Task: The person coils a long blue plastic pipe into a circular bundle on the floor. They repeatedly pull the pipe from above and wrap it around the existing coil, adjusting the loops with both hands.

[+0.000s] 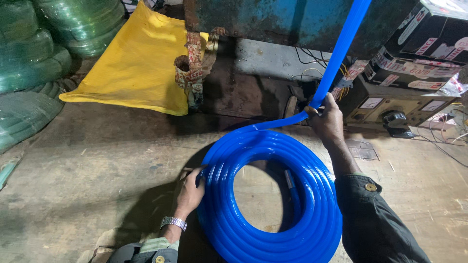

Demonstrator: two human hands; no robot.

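Hose coil: blue hose coil [270, 195] lies flat on the concrete floor [97, 170], right in front of you; every place below is told from it.
Feed strand: flattened blue strand [341, 48] rises from the coil's far rim, up and to the right, past the blue-green machine body [292, 17] behind the coil.
Left hand: your left hand [190, 192] presses on the coil's left outer rim, fingers curled onto the outermost turn, not closed round it.
Right hand: your right hand [325, 119] sits just beyond the coil's far right edge, closed round the strand where it bends down into the coil.
Risk, coil: if your left hand eases off, the top turns could spring outward and the stack slump.
Risk, strand: pull unevenly and the flat strand may twist or kink at your right hand.
Risk, surroundings: loose wires [446, 141] and the meter box [404, 104] lie right of the coil; a swinging strand could snag them.
Elsewhere: yellow sack [136, 63] and green rolls [29, 63] lie well left of the coil.
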